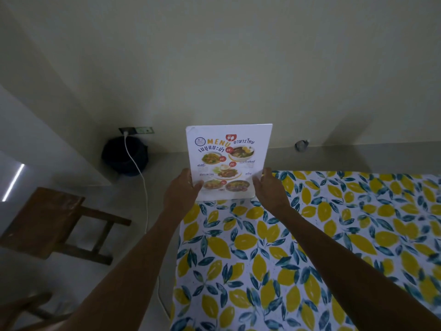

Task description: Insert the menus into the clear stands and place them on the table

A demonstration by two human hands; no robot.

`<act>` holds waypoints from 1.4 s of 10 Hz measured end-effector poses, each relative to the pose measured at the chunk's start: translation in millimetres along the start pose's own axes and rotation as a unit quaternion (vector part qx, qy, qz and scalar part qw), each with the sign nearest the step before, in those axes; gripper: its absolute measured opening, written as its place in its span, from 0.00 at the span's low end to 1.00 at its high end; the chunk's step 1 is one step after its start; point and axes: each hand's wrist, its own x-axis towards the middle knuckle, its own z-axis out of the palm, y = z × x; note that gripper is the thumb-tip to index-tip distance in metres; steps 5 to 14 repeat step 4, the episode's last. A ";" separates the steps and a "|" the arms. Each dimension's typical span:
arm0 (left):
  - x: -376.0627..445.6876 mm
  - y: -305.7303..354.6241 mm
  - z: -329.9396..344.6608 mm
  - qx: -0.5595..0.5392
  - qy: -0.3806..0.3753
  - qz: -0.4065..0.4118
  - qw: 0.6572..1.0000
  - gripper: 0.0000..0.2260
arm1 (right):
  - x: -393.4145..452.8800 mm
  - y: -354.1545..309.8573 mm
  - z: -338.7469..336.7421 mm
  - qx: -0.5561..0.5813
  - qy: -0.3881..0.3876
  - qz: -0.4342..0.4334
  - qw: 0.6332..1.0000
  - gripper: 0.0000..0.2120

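A clear stand (228, 161) with a white food menu inside it stands upright at the far left corner of the table (334, 235), which wears a lemon-print cloth. The menu's printed side faces me. My left hand (182, 187) grips the stand's lower left edge, thumb on the front. My right hand (269, 187) grips its lower right edge. The stand's base is partly hidden behind my fingers, at the cloth's far edge.
A wooden chair (47, 223) stands left of the table. A black bin (125, 155) sits by the wall under a socket, with a white cable (140, 182) trailing down to the floor. A small grey object (301, 145) lies at the wall's foot.
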 end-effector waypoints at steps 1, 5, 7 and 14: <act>-1.5 -1.3 -0.6 -0.013 0.001 -0.011 1.000 0.16 | 1.4 -1.0 -5.4 0.030 0.000 0.006 1.000 0.17; -1.6 -5.2 1.6 -0.033 0.026 -0.023 0.999 0.19 | 3.5 7.2 -13.0 0.054 0.015 -0.011 0.998 0.17; -1.6 -5.2 1.6 -0.033 0.026 -0.023 0.999 0.19 | 3.5 7.2 -13.0 0.054 0.015 -0.011 0.998 0.17; -1.6 -5.2 1.6 -0.033 0.026 -0.023 0.999 0.19 | 3.5 7.2 -13.0 0.054 0.015 -0.011 0.998 0.17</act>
